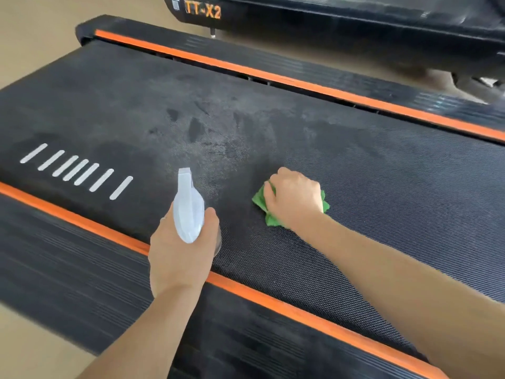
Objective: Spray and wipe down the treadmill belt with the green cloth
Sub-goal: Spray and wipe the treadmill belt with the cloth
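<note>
I see two hands over one treadmill belt (pixel 355 187). My left hand (pixel 180 255) is wrapped around one spray bottle (pixel 188 212), white head pointing away from me, held above the near edge of the belt. My right hand (pixel 293 196) is curled over one green cloth (pixel 261 201) and presses it on the belt, just right of the bottle. On the belt I count seven white stripes (pixel 76 170) at the left. Two orange strips run along it, one near (pixel 273 299), one far (pixel 273 75). A second treadmill (pixel 328 15), marked "TT-X2", stands behind.
</note>
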A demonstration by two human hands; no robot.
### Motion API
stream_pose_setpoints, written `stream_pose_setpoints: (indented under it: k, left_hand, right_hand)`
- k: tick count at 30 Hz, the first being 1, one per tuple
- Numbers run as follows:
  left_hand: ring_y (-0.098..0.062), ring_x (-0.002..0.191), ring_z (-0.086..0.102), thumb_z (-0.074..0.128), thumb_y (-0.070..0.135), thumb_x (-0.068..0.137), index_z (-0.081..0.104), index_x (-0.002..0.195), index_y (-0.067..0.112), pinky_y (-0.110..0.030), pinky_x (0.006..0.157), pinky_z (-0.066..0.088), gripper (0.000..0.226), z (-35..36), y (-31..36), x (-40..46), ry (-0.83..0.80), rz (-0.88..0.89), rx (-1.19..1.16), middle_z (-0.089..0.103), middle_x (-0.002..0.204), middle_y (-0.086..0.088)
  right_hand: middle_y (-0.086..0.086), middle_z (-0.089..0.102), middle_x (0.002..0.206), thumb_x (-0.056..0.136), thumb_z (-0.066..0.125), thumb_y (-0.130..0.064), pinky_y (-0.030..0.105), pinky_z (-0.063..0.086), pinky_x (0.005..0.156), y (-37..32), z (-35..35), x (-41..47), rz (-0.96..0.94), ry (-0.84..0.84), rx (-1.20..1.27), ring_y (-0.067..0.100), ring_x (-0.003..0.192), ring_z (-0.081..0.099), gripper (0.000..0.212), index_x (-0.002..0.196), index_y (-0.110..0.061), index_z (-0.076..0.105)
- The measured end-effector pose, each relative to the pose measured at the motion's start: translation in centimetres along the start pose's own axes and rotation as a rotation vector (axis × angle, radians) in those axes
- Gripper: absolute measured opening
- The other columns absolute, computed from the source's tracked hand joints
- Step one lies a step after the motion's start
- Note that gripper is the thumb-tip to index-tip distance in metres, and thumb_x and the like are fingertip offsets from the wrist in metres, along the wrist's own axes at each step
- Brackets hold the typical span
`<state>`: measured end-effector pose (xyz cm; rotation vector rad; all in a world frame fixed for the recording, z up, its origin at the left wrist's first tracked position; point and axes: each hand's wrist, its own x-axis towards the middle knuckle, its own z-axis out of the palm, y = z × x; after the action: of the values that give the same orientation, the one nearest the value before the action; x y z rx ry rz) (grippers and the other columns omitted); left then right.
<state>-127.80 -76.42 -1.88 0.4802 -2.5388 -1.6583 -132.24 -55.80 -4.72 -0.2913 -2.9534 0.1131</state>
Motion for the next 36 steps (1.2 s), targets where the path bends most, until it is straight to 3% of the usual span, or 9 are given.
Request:
stream_pose_setpoints:
  k: [4,7,10,12,15,21,26,30,36]
  left_hand:
    - [-0.025,0.098,0.065,0.071,0.049,0.088,0.066,0.101,0.033,-0.039,0.087,0.049,0.020,-0.1,0.3,-0.1,-0.024,-0.021,0.008,0.064,0.092,0.014]
    - [-0.024,0.100,0.066,0.072,0.050,0.088,0.066,0.100,0.035,-0.043,0.090,0.053,0.021,-0.1,0.1,-0.1,-0.021,-0.020,0.004,0.065,0.093,0.014]
    - [-0.022,0.097,0.067,0.073,0.052,0.086,0.063,0.092,0.037,-0.044,0.089,0.055,0.019,-0.1,-0.4,0.0,-0.014,-0.037,0.004,0.067,0.093,0.011]
    - [-0.019,0.094,0.067,0.074,0.053,0.086,0.061,0.090,0.038,-0.040,0.083,0.053,0.020,0.1,-0.5,0.1,0.004,-0.031,-0.015,0.067,0.093,0.011]
    - [-0.008,0.085,0.064,0.073,0.047,0.089,0.057,0.081,0.036,-0.033,0.075,0.045,0.020,0.1,-0.2,0.0,0.000,-0.005,-0.015,0.064,0.084,0.011]
    - [-0.022,0.092,0.065,0.070,0.051,0.090,0.059,0.086,0.034,-0.039,0.084,0.052,0.020,-0.3,0.3,-0.3,-0.062,0.038,-0.046,0.065,0.087,0.008]
    - [-0.017,0.094,0.065,0.076,0.050,0.090,0.069,0.106,0.022,-0.029,0.085,0.051,0.033,-3.1,-0.7,1.8,-0.029,0.034,-0.164,0.069,0.100,0.002]
    - [-0.011,0.082,0.061,0.073,0.046,0.093,0.067,0.097,0.016,-0.027,0.076,0.046,0.031,-4.3,-0.9,5.2,0.054,-0.008,-0.185,0.066,0.090,0.005]
    - [-0.016,0.083,0.062,0.068,0.056,0.090,0.063,0.090,0.024,-0.037,0.080,0.050,0.032,-3.3,-1.5,6.3,0.100,0.009,-0.073,0.063,0.084,0.008]
  right_hand:
    - [-0.005,0.050,0.071,0.094,0.049,-0.035,0.029,0.036,0.045,-0.4,-1.7,-9.6,-0.369,0.016,0.130,0.021,0.062,0.055,0.032,0.066,-0.022,0.053]
    - [-0.004,0.049,0.071,0.096,0.050,-0.032,0.029,0.038,0.045,1.7,-1.2,-6.5,-0.469,0.031,0.077,0.023,0.061,0.055,0.032,0.066,-0.020,0.052]
    - [0.000,0.053,0.089,0.103,0.039,-0.032,0.033,0.042,0.061,4.6,-0.2,2.3,-0.015,0.064,-0.085,0.028,0.081,0.061,0.036,0.087,-0.011,0.065]
    - [0.006,0.059,0.108,0.104,0.033,-0.027,0.036,0.044,0.074,5.8,0.2,6.7,0.281,-0.021,-0.126,0.032,0.098,0.061,0.039,0.107,-0.009,0.067]
    - [0.007,0.058,0.119,0.103,0.032,-0.024,0.037,0.039,0.074,3.3,0.4,7.7,0.379,-0.072,-0.107,0.032,0.105,0.059,0.038,0.115,-0.009,0.065]
    - [-0.001,0.058,0.083,0.096,0.047,-0.034,0.032,0.032,0.053,-6.3,-0.1,-3.8,-0.232,-0.004,0.040,0.025,0.075,0.060,0.031,0.074,-0.018,0.061]
    - [-0.004,0.051,0.071,0.096,0.047,-0.034,0.028,0.032,0.045,-3.5,-0.8,-6.4,-0.512,0.052,0.055,0.022,0.061,0.055,0.033,0.066,-0.021,0.054]
    - [-0.004,0.050,0.073,0.097,0.048,-0.033,0.026,0.026,0.047,-2.3,0.2,-1.7,-0.361,0.083,-0.050,0.022,0.062,0.056,0.033,0.067,-0.019,0.053]
    - [0.007,0.058,0.112,0.105,0.033,-0.025,0.036,0.036,0.067,-6.4,2.3,10.9,0.022,-0.027,-0.139,0.032,0.098,0.061,0.036,0.110,-0.009,0.065]
